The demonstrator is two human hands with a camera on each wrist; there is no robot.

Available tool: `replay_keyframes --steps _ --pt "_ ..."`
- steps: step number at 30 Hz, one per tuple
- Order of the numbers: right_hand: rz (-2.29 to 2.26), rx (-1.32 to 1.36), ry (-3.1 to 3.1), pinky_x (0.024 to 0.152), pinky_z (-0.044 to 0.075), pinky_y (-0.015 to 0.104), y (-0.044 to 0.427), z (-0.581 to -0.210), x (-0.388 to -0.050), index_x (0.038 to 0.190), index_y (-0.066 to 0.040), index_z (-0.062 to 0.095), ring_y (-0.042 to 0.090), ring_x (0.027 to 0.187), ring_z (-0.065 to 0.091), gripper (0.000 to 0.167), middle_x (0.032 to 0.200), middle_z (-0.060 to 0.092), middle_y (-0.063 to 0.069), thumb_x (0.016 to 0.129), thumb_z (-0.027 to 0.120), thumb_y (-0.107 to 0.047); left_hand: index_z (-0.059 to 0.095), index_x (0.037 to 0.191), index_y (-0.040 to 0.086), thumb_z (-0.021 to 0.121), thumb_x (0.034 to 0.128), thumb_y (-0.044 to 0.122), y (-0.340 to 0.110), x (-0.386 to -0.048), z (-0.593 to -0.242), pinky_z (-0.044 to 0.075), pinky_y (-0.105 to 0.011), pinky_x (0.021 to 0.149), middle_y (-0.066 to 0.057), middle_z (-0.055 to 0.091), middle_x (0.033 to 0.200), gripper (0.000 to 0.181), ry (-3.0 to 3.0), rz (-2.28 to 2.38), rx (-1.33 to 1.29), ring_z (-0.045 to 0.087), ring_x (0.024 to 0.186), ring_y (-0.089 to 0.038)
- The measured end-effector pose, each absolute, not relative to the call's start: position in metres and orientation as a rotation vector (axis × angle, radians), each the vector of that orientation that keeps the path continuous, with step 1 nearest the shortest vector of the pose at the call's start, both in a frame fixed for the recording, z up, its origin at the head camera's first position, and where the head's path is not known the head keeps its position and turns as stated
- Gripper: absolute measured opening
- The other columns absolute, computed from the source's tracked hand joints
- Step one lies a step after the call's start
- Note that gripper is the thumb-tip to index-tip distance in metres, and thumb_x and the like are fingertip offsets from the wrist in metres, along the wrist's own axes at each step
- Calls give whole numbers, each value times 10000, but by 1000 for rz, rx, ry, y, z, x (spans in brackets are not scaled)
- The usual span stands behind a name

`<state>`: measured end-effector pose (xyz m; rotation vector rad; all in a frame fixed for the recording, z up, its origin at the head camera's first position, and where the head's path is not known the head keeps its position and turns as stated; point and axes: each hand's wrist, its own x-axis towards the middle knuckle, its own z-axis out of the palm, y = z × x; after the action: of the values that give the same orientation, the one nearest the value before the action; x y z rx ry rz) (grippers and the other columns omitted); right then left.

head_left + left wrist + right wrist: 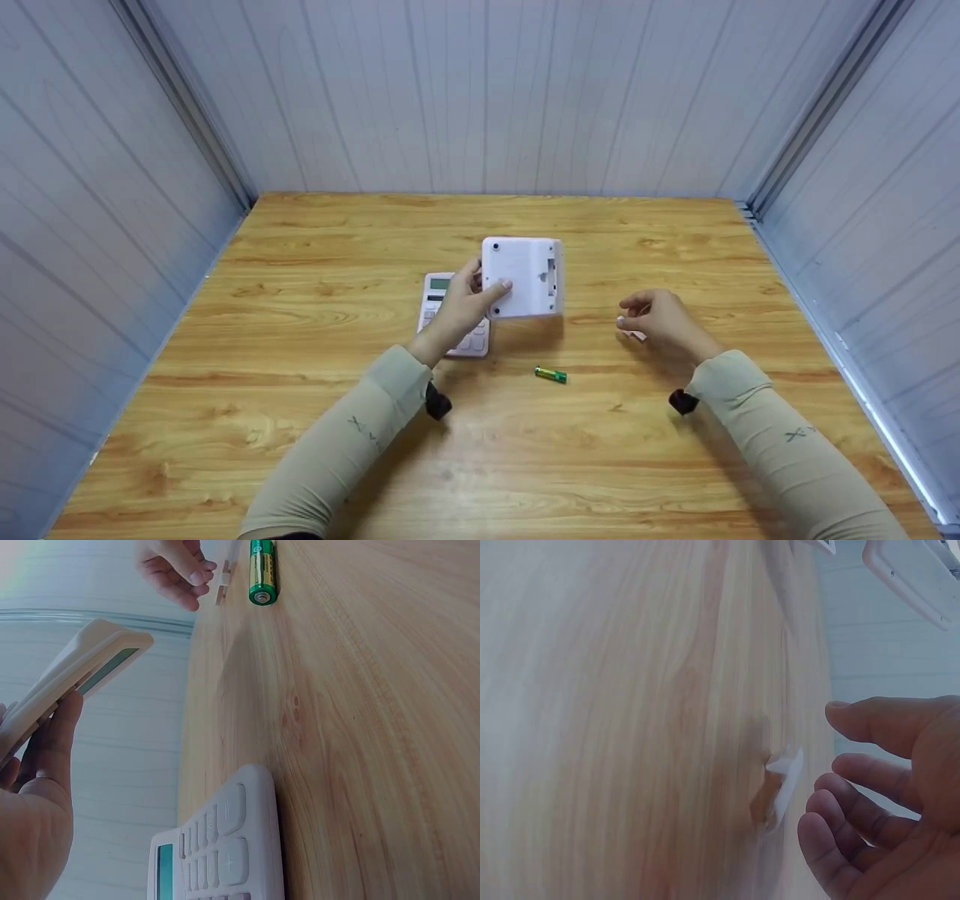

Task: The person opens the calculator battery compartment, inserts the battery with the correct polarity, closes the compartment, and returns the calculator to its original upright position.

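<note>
Gripping the white calculator (523, 274), the left hand (466, 301) pins thumb on back, fingers (60, 731) on the display side! Across the worktop (360, 232), the right hand (664, 319) curves loosely, the small white cover (788, 787) just off its fingertips (817, 836).
</note>
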<state>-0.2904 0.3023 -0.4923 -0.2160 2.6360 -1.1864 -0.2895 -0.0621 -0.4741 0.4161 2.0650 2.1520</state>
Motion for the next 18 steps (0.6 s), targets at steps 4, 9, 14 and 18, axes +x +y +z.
replay_keyframes --steps 4,9,14,18 --pt "-1168 -237 2652 727 569 216 299 -492 -290 1396 98 652 191 936 644 457 1080 695 132 1022 754 -145 431 1612 20 664 1059 74 -63 -290 -475 660 -469 989 -282 684 1408 603 2058 2168 417 719 1271 -403" --pt "-1182 -259 2665 704 558 206 292 -491 -291 1369 106 671 170 908 636 456 1065 696 133 1001 781 -140 446 1605 28 665 1061 96 -64 -290 -474 662 -451 987 -263 693 1409 591 2086 2152 414 725 1267 -384" --pt "-1183 -293 2691 680 535 196 286 -493 -293 1329 122 690 170 890 616 447 1034 699 133 976 807 -126 450 1609 46 667 1070 120 -67 -289 -472 658 -435 998 -233 687 1432 585 2104 2135 418 716 1287 -372" --pt "-1182 -323 2701 707 527 188 281 -493 -291 1303 123 703 184 901 622 425 1041 719 154 967 816 -113 449 1609 45 667 1072 114 -69 -289 -473 658 -433 1000 -234 687 1431 584 2111 2137 411 717 1286 -372"
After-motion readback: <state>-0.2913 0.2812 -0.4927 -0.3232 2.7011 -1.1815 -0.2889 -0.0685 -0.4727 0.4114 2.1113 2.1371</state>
